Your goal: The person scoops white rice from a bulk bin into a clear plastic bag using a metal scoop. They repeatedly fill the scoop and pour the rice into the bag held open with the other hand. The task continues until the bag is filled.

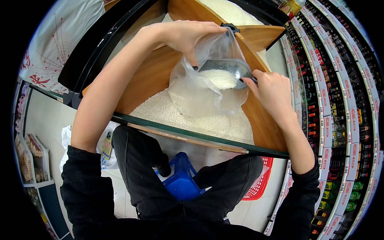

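A clear plastic bag (198,99) stands over the loose rice (159,109) in a wooden bin (156,72). My left hand (186,37) grips the bag's upper edge, thumb on the near side and fingers reaching across the mouth. Inside that mouth sits a metal scoop (244,70) heaped with white rice (219,78). My right hand (268,90) is closed around the scoop's handle at the right, its thumb against the scoop's rim. Most of the handle is hidden by that hand. Pale grains show through the lower part of the bag.
A wooden divider (261,37) separates another heap of rice (231,12). The bin's dark front rail (180,129) crosses above my knees. Below are a blue plastic stool (183,183) and a red basket (256,192). Shelves of bottles (336,135) line the right.
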Motion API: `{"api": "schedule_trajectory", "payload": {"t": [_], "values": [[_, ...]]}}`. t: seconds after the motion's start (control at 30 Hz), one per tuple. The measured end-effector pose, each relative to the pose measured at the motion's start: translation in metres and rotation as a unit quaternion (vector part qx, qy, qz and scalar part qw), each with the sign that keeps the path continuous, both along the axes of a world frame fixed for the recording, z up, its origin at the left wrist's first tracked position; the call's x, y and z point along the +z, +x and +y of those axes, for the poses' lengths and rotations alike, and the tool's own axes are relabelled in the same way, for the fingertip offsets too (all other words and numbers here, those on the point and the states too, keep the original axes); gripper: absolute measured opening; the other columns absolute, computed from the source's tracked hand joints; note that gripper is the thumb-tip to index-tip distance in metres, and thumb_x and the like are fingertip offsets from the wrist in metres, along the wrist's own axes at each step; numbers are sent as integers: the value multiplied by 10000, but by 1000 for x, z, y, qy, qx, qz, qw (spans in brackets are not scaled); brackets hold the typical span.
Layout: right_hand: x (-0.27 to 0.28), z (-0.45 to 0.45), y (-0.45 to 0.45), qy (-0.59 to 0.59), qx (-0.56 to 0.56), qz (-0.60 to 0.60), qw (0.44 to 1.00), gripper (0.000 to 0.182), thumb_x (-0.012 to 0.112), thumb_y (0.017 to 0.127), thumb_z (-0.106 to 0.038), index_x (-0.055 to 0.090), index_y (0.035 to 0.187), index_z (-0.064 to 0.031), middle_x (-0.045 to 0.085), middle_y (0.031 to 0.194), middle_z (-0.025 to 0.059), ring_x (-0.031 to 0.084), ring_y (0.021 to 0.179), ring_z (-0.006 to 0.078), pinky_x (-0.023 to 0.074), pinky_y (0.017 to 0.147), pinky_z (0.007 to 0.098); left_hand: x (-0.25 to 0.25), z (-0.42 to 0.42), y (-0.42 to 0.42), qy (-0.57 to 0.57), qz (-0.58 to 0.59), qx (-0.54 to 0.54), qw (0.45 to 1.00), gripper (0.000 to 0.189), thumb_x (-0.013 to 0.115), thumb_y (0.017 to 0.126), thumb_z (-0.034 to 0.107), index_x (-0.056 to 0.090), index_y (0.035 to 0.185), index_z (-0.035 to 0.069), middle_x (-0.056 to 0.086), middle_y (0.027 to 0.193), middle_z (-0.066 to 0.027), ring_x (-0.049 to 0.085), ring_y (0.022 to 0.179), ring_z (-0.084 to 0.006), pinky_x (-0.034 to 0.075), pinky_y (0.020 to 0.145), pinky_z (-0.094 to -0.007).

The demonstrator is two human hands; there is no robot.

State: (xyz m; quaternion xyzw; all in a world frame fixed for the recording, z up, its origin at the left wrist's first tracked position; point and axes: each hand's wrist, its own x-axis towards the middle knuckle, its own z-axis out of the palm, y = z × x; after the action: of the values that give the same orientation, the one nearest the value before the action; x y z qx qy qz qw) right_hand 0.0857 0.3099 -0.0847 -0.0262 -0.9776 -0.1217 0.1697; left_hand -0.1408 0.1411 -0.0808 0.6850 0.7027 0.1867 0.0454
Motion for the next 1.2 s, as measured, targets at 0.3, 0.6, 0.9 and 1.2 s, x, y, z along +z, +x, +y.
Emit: {"api": "schedule_trajectory", "payload": {"t": [0.3, 0.6, 0.9, 1.2], "values": [[32, 12, 7, 35, 38, 147, 988, 200, 686, 809, -267, 615, 706, -112, 613, 588, 50, 598, 490, 241, 431, 446, 336, -4, 0, -14, -10, -77, 6, 997, 1034, 757, 572, -4, 279, 1476, 141, 407, 1417, -123, 452, 1247, -278, 475, 983, -322], [6, -16, 16, -28, 194, -65, 978, 233, 687, 793, -289, 618, 673, -101, 583, 523, 59, 604, 487, 235, 440, 452, 347, 1, 1, -8, -32, -106, 12, 994, 1042, 729, 573, -50, 258, 1486, 125, 421, 1416, -108, 549, 1069, -228, 510, 845, -274], [-40, -21, 14, 15, 124, -295, 947, 316, 712, 781, -322, 676, 654, -35, 623, 596, 163, 648, 603, 313, 503, 562, 388, -5, 1, -8, 6, -39, -8, 999, 1048, 741, 560, -63, 268, 1481, 106, 464, 1378, -103, 572, 964, -223, 519, 768, -267], [-62, -23, 2, -140, 127, -317, 929, 262, 659, 843, -266, 715, 767, -21, 627, 627, 188, 633, 626, 348, 517, 635, 411, -7, 1, -10, 27, -25, -13, 999, 1026, 751, 568, -34, 291, 1472, 116, 495, 1344, -96, 568, 833, -197, 509, 705, -277]]}}
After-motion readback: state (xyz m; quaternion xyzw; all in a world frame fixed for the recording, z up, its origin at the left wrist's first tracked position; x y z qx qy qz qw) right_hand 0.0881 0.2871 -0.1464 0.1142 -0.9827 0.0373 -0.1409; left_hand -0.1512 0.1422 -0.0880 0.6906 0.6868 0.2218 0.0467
